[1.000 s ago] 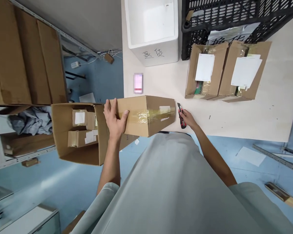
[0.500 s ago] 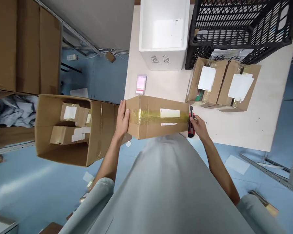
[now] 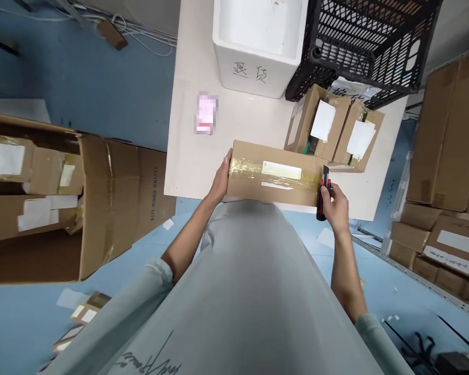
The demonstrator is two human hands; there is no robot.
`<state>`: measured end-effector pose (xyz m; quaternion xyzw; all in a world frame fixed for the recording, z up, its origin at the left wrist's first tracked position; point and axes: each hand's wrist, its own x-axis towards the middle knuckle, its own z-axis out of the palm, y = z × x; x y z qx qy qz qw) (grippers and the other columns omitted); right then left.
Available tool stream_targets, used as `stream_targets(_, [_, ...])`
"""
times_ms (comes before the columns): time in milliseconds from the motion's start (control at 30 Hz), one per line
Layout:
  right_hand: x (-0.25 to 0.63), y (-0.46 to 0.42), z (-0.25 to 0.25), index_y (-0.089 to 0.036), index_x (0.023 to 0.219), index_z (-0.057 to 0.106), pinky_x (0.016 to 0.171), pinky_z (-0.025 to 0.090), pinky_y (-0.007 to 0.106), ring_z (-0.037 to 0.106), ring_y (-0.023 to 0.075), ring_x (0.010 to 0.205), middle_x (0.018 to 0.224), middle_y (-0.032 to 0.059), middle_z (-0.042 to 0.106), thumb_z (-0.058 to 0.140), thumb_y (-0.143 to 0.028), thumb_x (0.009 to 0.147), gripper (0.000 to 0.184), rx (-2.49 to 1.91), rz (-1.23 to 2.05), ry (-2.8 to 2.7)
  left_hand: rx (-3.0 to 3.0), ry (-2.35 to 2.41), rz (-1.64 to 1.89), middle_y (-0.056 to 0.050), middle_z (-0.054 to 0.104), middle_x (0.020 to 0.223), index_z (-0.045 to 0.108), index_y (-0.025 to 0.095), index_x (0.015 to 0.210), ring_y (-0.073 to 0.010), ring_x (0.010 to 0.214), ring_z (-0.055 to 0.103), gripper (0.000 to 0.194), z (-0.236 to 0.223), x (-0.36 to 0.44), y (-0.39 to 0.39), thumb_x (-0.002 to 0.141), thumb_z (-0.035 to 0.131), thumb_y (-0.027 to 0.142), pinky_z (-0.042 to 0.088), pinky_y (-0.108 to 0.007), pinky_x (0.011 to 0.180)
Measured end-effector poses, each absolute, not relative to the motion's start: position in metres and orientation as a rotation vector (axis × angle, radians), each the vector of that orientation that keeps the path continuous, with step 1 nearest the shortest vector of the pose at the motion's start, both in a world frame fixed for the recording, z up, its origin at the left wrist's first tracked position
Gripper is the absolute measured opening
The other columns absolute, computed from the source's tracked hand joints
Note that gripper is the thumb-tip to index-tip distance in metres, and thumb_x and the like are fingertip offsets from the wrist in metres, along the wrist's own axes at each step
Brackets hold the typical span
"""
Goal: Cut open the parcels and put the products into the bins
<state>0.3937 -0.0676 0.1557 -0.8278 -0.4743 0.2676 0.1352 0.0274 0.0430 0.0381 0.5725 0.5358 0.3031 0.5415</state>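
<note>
A taped cardboard box (image 3: 250, 185) with two white labels lies along the front edge of the table, close to my body. My left hand (image 3: 222, 177) presses round its left end, the fingers mostly hidden behind it. At the right end, my right hand (image 3: 335, 205) grips a red and black utility knife (image 3: 319, 200), which stands upright against the box with its dark tip pointing away from me. Whether the right fingers also bear on the box, I cannot tell.
Two opened boxes (image 3: 342, 122) with white papers stand before a black plastic crate (image 3: 352, 57). Left of it is a white foam box (image 3: 254, 70); a pixelated pink item (image 3: 206, 113) lies nearby. A large carton (image 3: 121, 192) holding smaller boxes stands at left.
The box has come round with its labelled, taped face towards me and moved right. My left hand slid from its top to its left end; the knife now touches its right end. The view turned right.
</note>
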Motion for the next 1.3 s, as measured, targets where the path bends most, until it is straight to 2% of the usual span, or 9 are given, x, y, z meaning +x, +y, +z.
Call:
stream_targets(133, [0.358, -0.057, 0.180, -0.021, 0.137, 0.073, 0.091, 0.057, 0.044, 0.073, 0.0372, 0.115, 0.132, 0.0202, 0.079, 0.042, -0.057, 0.112, 0.054, -2.566, 0.566, -1.558, 1.195, 1.135, 0.723, -0.001, 0.036, 0.187, 0.034, 0.038, 0.182, -0.0268, 0.173, 0.036, 0.081, 0.064, 0.009, 0.044, 0.115, 0.014, 0.079, 0.039, -0.052, 0.140])
stream_targets(200, [0.336, -0.049, 0.198, -0.021, 0.143, 0.072, 0.090, 0.057, 0.045, 0.072, 0.0380, 0.118, 0.137, 0.0209, 0.077, 0.040, -0.054, 0.115, 0.054, -2.604, 0.420, -1.694, 1.226, 1.045, 0.718, -0.003, 0.032, 0.189, 0.032, 0.038, 0.182, -0.0297, 0.174, 0.035, 0.086, 0.071, 0.000, 0.044, 0.111, 0.036, 0.085, 0.040, -0.052, 0.140])
stream_targets(267, [0.311, -0.038, 0.215, -0.022, 0.147, 0.071, 0.090, 0.056, 0.042, 0.071, 0.0366, 0.116, 0.130, 0.0186, 0.079, 0.039, -0.052, 0.117, 0.053, -2.525, 0.437, -1.887, 1.275, 0.983, 0.709, -0.003, 0.030, 0.190, 0.034, 0.040, 0.181, -0.0326, 0.175, 0.032, 0.095, 0.074, -0.009, 0.044, 0.102, 0.061, 0.085, 0.040, -0.053, 0.140])
stream_targets(333, [0.284, -0.022, 0.229, -0.023, 0.151, 0.070, 0.090, 0.055, 0.039, 0.072, 0.0346, 0.113, 0.122, 0.0158, 0.080, 0.038, -0.050, 0.119, 0.052, -2.359, 0.584, -2.124, 1.295, 0.949, 0.694, -0.004, 0.031, 0.190, 0.045, 0.040, 0.177, -0.0344, 0.175, 0.031, 0.093, 0.074, -0.017, 0.047, 0.098, 0.070, 0.083, 0.041, -0.055, 0.139])
stream_targets(433, [0.242, 0.004, 0.239, -0.025, 0.157, 0.066, 0.083, 0.050, 0.035, 0.073, 0.0315, 0.106, 0.119, 0.0130, 0.079, 0.034, -0.048, 0.122, 0.053, -2.197, 0.756, -2.446, 1.292, 0.903, 0.645, -0.008, 0.036, 0.188, 0.060, 0.037, 0.167, -0.0371, 0.175, 0.033, 0.083, 0.068, -0.028, 0.053, 0.098, 0.072, 0.081, 0.046, -0.057, 0.136])
stream_targets(633, [0.189, 0.041, 0.240, -0.028, 0.164, 0.056, 0.072, 0.040, 0.034, 0.073, 0.0292, 0.096, 0.124, 0.0144, 0.075, 0.027, -0.046, 0.124, 0.053, -2.227, 0.715, -2.920, 1.291, 0.801, 0.586, -0.012, 0.039, 0.184, 0.064, 0.035, 0.162, -0.0396, 0.173, 0.037, 0.078, 0.057, -0.040, 0.063, 0.097, 0.076, 0.075, 0.055, -0.057, 0.129])
stream_targets(800, [0.175, 0.053, 0.243, -0.024, 0.158, 0.058, 0.073, 0.041, 0.034, 0.075, 0.0267, 0.091, 0.125, 0.0163, 0.074, 0.028, -0.034, 0.123, 0.046, -2.222, 0.741, -3.105, 1.282, 0.773, 0.604, -0.011, 0.041, 0.183, 0.066, 0.035, 0.159, -0.0391, 0.171, 0.040, 0.072, 0.051, -0.039, 0.061, 0.096, 0.079, 0.068, 0.056, -0.057, 0.128])
stream_targets(967, [0.166, 0.054, 0.245, -0.023, 0.160, 0.055, 0.073, 0.043, 0.034, 0.076, 0.0283, 0.097, 0.125, 0.0180, 0.074, 0.033, -0.022, 0.120, 0.045, -2.210, 0.720, -3.174, 1.312, 0.776, 0.612, -0.012, 0.039, 0.184, 0.065, 0.034, 0.160, -0.0382, 0.169, 0.044, 0.068, 0.046, -0.038, 0.055, 0.098, 0.076, 0.061, 0.057, -0.056, 0.127])
stream_targets(1300, [0.182, 0.046, 0.246, -0.020, 0.162, 0.054, 0.076, 0.044, 0.035, 0.076, 0.0314, 0.103, 0.125, 0.0210, 0.074, 0.038, -0.011, 0.115, 0.050, -2.240, 0.718, -3.218, 1.357, 0.823, 0.600, -0.011, 0.043, 0.181, 0.067, 0.033, 0.157, -0.0366, 0.166, 0.048, 0.063, 0.050, -0.039, 0.054, 0.097, 0.076, 0.050, 0.059, -0.054, 0.125])
